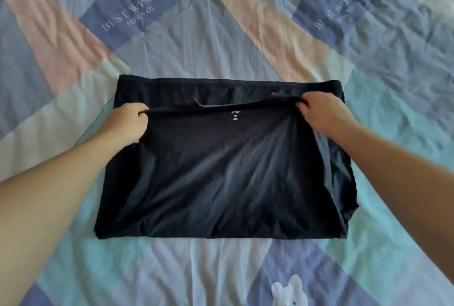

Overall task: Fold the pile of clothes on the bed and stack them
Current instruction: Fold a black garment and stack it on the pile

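Observation:
A black T-shirt [221, 170] lies on the bed in the middle of the view, folded over on itself into a wide rectangle. A small white label print shows near its upper edge. My left hand [130, 121] pinches the left end of the upper layer's edge. My right hand [319, 111] pinches the right end of the same edge. The edge is lifted slightly and stretched between both hands, a little short of the shirt's far edge. No other clothes are in view.
The bed is covered by a patchwork sheet [221, 35] in blue, pink, mint and grey, with "BEST WISHES" lettering at the back. A white bear print [290, 291] sits near the front edge.

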